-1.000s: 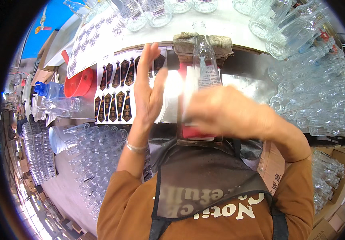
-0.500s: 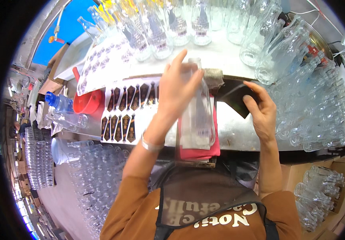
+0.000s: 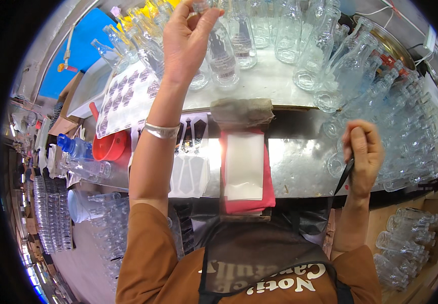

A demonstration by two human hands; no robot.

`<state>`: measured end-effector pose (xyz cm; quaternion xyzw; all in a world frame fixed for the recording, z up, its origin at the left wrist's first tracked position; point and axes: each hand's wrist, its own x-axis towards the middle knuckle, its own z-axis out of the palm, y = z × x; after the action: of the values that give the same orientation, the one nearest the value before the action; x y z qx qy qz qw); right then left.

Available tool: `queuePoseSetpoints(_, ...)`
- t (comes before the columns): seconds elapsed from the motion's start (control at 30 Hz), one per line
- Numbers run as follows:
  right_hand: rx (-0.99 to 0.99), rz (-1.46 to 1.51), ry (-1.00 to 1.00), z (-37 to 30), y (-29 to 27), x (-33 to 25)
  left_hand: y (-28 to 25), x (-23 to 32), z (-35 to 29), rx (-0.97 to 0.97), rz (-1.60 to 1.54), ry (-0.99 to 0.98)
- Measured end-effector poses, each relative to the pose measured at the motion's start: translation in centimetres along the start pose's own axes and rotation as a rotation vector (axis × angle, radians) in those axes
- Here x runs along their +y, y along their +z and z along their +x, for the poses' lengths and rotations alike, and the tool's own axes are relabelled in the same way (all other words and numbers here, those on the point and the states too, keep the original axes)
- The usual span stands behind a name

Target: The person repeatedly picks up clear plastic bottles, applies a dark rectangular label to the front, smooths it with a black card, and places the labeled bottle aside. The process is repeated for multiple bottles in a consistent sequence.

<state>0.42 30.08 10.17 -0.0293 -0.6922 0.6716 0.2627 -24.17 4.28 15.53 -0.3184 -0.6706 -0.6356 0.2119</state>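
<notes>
Left fingers (image 3: 207, 21) | around neck | clear bottle (image 3: 223, 62) body below

A clear labelled bottle (image 3: 222, 61) is held neck-up, a dark strip (image 3: 344, 177) well apart.

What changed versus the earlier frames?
The left hand has carried a clear bottle off the pink pad, away from the person and leftward onto the white surface, holding its neck. The right hand has moved right, and grips a dark pointed strip. The cloth roll and red scoop stayed put.
</notes>
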Motion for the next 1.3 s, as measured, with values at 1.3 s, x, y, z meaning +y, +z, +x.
queuePoseSetpoints(1.3, -0.488, -0.427, 0.031, -8.2, 8.7, 4.4, 1.5, 6.0, -26.2, -0.072, 0.255, -0.502)
